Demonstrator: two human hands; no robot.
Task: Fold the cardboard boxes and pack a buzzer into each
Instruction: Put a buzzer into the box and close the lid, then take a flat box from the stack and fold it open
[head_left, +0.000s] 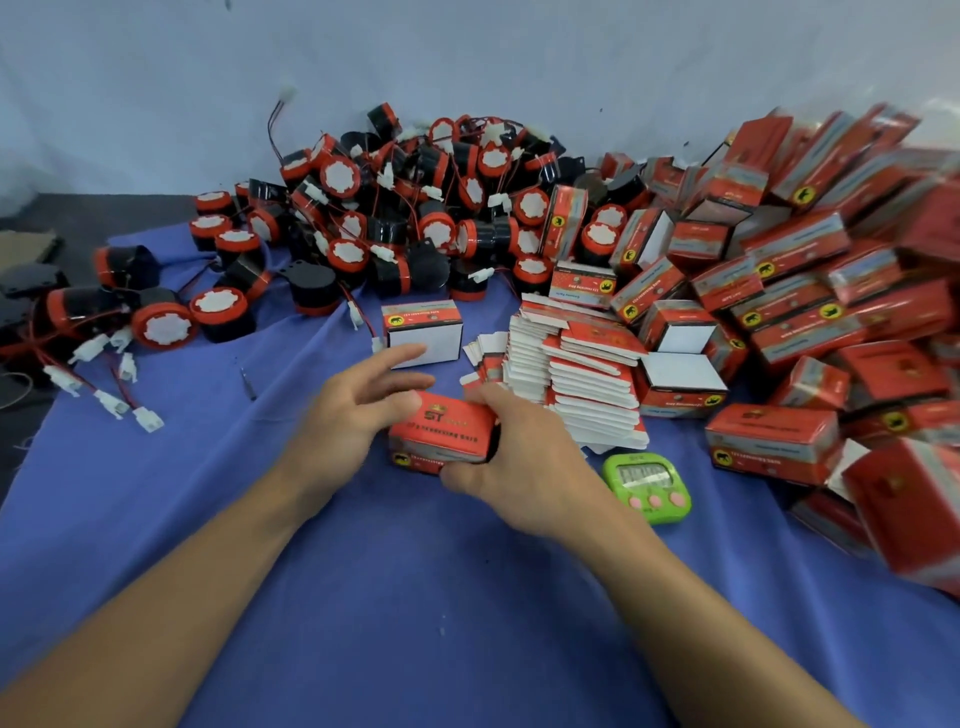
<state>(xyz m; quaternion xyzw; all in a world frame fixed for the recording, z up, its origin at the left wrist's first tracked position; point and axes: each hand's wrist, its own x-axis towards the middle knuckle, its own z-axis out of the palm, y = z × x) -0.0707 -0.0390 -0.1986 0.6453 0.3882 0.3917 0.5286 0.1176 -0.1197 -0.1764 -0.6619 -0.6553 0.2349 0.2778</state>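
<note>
The red box (441, 431) sits low over the blue cloth (208, 493), already opened into its block shape. The right hand (519, 467) has its grip closed on the box's right end, thumb under and fingers over the top. The left hand (358, 410) is open at the box's left end, with straight, spread fingers touching or just short of the top edge. This looks like the folding or closing step. I cannot tell whether a buzzer is inside, because the right hand hides that end. Just right of the box lies a green timer (647, 486). Behind the box and to its right is the stack of flat boxes (576, 374), and straight behind it one made-up box (423, 332) stands alone. Farther back lies the heap of buzzers (405, 208), and far right are the packed boxes (805, 270). If the box is empty, the next move would likely be a reach back for one buzzer, tucking in its wire before closing the flaps.
</note>
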